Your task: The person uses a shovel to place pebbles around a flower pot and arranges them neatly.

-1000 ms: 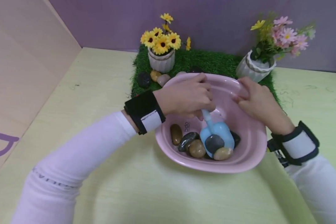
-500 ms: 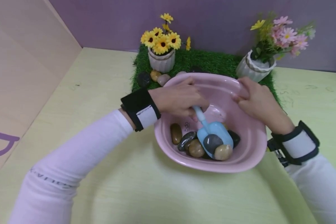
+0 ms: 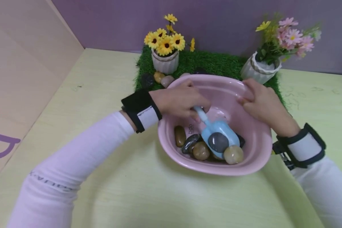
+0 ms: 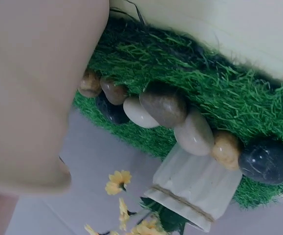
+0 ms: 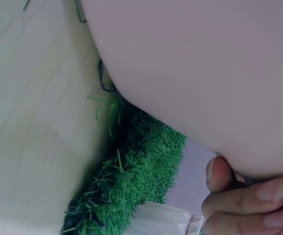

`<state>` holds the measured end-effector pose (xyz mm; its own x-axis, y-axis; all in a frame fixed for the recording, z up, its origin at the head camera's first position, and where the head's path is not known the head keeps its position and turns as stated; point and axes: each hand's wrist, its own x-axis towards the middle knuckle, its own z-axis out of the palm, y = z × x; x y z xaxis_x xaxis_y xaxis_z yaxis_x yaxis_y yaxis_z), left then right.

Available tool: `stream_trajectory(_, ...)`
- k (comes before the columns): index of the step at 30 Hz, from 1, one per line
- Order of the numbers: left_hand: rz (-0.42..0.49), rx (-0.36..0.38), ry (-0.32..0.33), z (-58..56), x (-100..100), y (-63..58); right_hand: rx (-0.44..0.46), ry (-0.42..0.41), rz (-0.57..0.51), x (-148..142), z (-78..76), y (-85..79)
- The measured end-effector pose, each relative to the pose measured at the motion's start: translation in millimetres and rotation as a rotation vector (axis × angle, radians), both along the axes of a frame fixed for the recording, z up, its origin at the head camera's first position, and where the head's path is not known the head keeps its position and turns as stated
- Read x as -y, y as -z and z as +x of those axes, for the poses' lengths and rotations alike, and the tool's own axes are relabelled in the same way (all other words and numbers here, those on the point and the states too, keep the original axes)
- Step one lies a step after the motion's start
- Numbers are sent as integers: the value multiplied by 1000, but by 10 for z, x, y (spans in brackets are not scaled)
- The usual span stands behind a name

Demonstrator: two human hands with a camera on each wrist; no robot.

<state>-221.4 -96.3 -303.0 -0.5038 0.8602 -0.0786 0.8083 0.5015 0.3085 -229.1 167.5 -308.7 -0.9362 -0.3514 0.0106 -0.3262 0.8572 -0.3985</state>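
Note:
My left hand (image 3: 185,99) grips the handle of a light blue toy shovel (image 3: 224,127) inside a pink basin (image 3: 257,152). A dark grey stone (image 3: 218,142) lies on the shovel's blade, and a pale tan stone (image 3: 233,155) sits at its front edge. Beside the blade lie a brown oblong stone (image 3: 180,136), a black veined stone (image 3: 191,144) and a round brown stone (image 3: 201,151). With my right hand (image 3: 262,103) I hold the basin's rim at the far right; the right wrist view shows its fingers (image 5: 244,201) curled at the rim. The basin wall (image 4: 38,88) hides my left hand's grip in the left wrist view.
Behind the basin lies a green turf mat (image 3: 213,58). On it stand a pot of yellow flowers (image 3: 165,63) and, at the right, a white pot (image 3: 259,68) with pink flowers. Several stones (image 4: 163,105) line the turf. A purple wall (image 3: 216,25) rises behind.
My left hand has shifted left and the shovel's handle with it. The pale stone has rolled to the right along the blade's front edge. The right hand keeps its place on the rim.

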Motion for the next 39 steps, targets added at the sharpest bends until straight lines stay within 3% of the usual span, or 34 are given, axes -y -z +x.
stream_trajectory(7,-47,-13,8,48,-36,21,-4,-2,-3,-7,0,6)
stream_trajectory(17,21,38,3,77,-58,-14,-7,1,-2,-8,-1,12)
stream_trajectory(25,86,-21,5,93,-15,-120,3,-7,-26,-13,-8,14)
stream_trajectory(39,100,-95,-118,67,106,-357,-38,-32,-29,-22,-3,19)
